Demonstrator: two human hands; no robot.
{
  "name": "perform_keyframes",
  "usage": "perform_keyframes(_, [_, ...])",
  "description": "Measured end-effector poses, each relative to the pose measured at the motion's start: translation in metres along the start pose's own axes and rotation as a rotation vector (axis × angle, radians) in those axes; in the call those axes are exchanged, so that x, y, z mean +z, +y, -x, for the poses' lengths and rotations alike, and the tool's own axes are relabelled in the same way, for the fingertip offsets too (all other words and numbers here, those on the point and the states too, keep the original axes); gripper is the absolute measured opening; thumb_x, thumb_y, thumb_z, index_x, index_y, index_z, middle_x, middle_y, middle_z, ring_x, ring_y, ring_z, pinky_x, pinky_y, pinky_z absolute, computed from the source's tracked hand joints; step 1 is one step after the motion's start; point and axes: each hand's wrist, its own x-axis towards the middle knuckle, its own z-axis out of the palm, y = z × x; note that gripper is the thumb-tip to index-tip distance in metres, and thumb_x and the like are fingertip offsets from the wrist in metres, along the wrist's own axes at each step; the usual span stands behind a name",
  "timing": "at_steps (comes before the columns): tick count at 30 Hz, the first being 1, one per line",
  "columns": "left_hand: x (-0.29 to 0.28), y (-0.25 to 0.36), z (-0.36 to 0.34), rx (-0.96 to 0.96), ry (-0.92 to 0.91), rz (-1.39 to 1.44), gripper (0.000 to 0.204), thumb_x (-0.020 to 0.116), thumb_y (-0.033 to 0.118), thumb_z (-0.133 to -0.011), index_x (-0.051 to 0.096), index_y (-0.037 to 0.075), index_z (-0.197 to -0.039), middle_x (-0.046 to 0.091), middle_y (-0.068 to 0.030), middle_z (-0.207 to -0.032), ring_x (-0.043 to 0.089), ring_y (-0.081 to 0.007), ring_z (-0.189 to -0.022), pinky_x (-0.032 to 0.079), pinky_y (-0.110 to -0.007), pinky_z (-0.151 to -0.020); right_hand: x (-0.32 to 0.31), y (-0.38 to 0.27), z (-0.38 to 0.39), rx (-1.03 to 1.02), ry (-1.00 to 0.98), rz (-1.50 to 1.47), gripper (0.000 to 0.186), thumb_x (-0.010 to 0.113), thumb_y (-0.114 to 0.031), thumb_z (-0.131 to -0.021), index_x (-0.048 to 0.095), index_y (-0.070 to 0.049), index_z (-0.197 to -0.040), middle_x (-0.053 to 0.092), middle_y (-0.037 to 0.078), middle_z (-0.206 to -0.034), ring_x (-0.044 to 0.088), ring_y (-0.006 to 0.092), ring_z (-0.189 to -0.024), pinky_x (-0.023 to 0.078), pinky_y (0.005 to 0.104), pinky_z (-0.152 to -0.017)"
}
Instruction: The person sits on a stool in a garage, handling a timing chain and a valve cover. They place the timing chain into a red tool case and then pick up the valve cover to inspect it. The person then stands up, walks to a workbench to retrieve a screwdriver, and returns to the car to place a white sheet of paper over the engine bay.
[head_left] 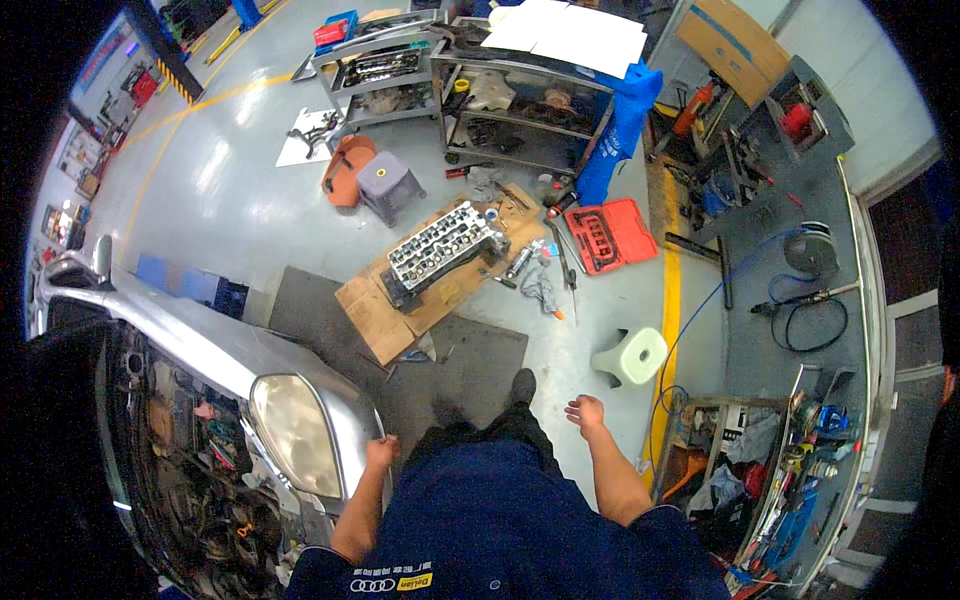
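Note:
My left hand (382,450) hangs loosely curled beside the silver car's front corner, close to the cloudy headlight (296,432); I see nothing in it. To the right, my right hand (585,411) is held out over the floor with its fingers apart and empty, just below the pale green stool (631,356). Ahead of me an engine cylinder head (440,245) lies on flattened cardboard (378,316) on the floor, touched by neither hand. A red tool case (609,237) lies open to its right, with hand tools and a grey rag (540,286) between them.
The car's engine bay (190,440) is exposed at the left. A dark mat (480,350) lies underfoot. Farther off stand a grey stool (390,183), an orange-brown stool (350,172) and metal shelf carts (520,110). A cluttered workbench (770,350) with hoses runs along the right.

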Motion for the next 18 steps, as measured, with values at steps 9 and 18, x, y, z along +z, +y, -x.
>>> perform_keyframes(9, [0.013, 0.013, 0.021, -0.132, 0.072, -0.037, 0.034, 0.070, 0.031, -0.094, 0.073, -0.001, -0.081, 0.069, -0.0079, -0.069, 0.065, -0.0176, -0.061, 0.051, -0.032, -0.059, -0.035, 0.026, 0.002, 0.125, 0.066, 0.039, 0.032, 0.052, -0.015, -0.092, 0.055, 0.002, -0.119, 0.066, 0.021, -0.113, 0.070, 0.0342, -0.092, 0.058, 0.0451, -0.077])
perform_keyframes(18, [0.036, 0.073, 0.011, 0.017, 0.116, -0.096, 0.026, 0.067, 0.022, -0.093, 0.073, -0.002, -0.084, 0.068, -0.0075, -0.072, 0.063, -0.0149, -0.063, 0.049, -0.031, -0.058, -0.064, 0.044, -0.017, 0.193, 0.078, -0.060, 0.033, 0.052, -0.016, -0.093, 0.054, 0.002, -0.121, 0.066, 0.021, -0.113, 0.070, 0.0344, -0.093, 0.059, 0.0456, -0.078])
